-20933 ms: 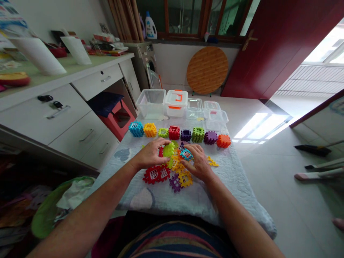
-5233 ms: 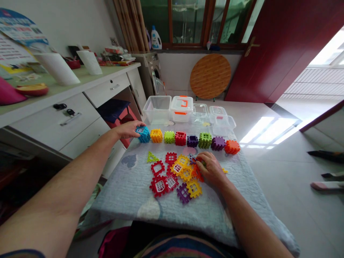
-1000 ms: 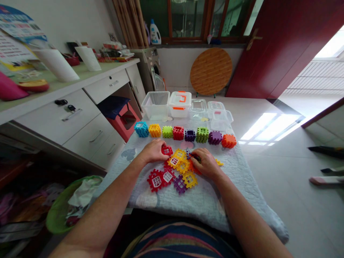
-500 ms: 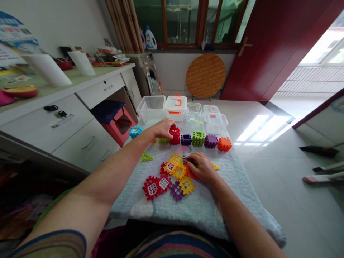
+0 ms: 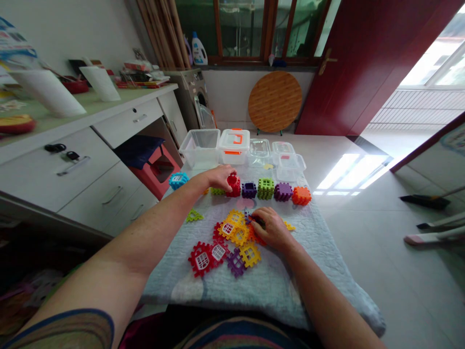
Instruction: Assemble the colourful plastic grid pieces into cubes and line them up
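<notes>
My left hand (image 5: 222, 175) reaches across to a row of toy building blocks, its fingers closed on a red block (image 5: 234, 188). My right hand (image 5: 271, 227) rests on a loose pile, fingers curled over a dark piece too covered to name. Orange tiles (image 5: 257, 236) lie under it. Beside it are yellow window tiles (image 5: 240, 235), a purple tile (image 5: 237, 262) and red tiles with white windows (image 5: 201, 261). Right of the red block stand a dark purple block (image 5: 249, 190), a green one (image 5: 266, 188), a purple one (image 5: 283, 192) and an orange one (image 5: 302, 196).
Clear plastic boxes (image 5: 199, 148) line the far table edge, one with an orange-handled lid (image 5: 235, 140). A blue block (image 5: 178, 180) and a green triangle tile (image 5: 194, 215) lie left. A pink stool (image 5: 156, 169) stands beside the white cabinet (image 5: 109, 179).
The view has shifted slightly. My left hand stays at the red block, where the white lattice seen earlier on its top no longer shows. My right hand has hardly moved.
</notes>
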Available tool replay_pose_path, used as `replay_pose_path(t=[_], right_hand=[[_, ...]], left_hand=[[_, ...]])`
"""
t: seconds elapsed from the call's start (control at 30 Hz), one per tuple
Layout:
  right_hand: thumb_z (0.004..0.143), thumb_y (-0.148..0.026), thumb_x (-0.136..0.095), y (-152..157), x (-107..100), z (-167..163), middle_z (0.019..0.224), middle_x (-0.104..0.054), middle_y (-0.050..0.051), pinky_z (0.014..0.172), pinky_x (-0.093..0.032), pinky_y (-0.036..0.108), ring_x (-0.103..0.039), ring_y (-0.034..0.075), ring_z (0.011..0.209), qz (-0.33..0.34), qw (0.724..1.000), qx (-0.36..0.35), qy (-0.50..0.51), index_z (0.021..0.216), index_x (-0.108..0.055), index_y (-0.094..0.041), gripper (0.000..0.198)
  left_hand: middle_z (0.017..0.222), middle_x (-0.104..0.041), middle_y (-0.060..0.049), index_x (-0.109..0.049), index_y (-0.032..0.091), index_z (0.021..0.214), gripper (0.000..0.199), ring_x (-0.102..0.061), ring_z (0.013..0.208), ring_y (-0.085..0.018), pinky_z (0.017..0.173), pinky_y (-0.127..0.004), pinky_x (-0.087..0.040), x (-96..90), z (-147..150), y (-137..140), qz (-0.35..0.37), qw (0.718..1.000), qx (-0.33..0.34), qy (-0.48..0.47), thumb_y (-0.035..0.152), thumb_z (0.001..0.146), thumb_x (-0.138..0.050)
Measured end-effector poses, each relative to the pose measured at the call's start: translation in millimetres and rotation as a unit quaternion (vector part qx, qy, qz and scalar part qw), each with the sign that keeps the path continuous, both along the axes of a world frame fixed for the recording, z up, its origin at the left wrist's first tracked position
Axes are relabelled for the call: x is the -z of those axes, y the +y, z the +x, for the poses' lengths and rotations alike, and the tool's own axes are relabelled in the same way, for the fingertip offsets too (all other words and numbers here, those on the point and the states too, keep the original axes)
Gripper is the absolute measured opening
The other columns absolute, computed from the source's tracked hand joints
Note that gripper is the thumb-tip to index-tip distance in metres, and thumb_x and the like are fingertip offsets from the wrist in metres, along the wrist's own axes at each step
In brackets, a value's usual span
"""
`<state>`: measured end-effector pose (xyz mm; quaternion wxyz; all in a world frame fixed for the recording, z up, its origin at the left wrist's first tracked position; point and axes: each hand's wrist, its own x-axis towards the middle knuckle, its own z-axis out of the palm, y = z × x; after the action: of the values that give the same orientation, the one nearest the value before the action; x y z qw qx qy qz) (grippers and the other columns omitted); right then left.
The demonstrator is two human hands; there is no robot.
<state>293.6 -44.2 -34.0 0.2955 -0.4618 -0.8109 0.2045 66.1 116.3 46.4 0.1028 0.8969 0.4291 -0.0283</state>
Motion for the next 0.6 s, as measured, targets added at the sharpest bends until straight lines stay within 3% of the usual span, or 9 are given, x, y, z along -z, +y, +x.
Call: replay_pose_path(t=[0.2, 0.43, 0.6], right_hand=[[0.088, -0.019, -0.059, -0.1, -0.9, 0.2, 0.091, -0.066, 0.006, 0.083, -0.045, 0.034, -0.058, 0.02, 0.09, 0.002, 1.0, -0.003, 0.0, 0.095, -0.066, -0.02, 0.01], [0.088, -0.019, -0.059, 0.1, -0.7, 0.4, 0.092, -0.067, 0.007, 0.084, -0.045, 0.035, -0.058, 0.021, 0.089, 0.003, 1.0, -0.001, 0.0, 0.095, -0.066, -0.02, 0.011], [0.088, -0.019, -0.059, -0.5, -1.2, 0.4, 0.093, -0.067, 0.007, 0.084, -0.045, 0.035, -0.058, 0.021, 0.091, 0.001, 1.0, -0.003, 0.002, 0.094, -0.066, -0.021, 0.01]], left_hand=[[0.102, -0.07, -0.009, -0.067, 0.016, 0.102, 0.048, -0.062, 0.091, -0.024, 0.081, -0.03, -0.046, 7.5, 4.8, 2.8, 0.003, 1.0, -0.012, 0.014, 0.037, 0.06, -0.073], [0.102, -0.071, -0.011, -0.069, 0.014, 0.102, 0.048, -0.064, 0.089, -0.025, 0.079, -0.031, -0.047, 10.7, 5.5, 5.3, 0.003, 1.0, -0.021, 0.012, 0.038, 0.06, -0.073], [0.116, -0.066, -0.013, -0.062, 0.014, 0.118, 0.064, -0.061, 0.103, -0.029, 0.09, -0.035, -0.046, 7.5, 3.4, 1.0, 0.016, 0.999, -0.034, -0.004, 0.039, 0.061, -0.075]])
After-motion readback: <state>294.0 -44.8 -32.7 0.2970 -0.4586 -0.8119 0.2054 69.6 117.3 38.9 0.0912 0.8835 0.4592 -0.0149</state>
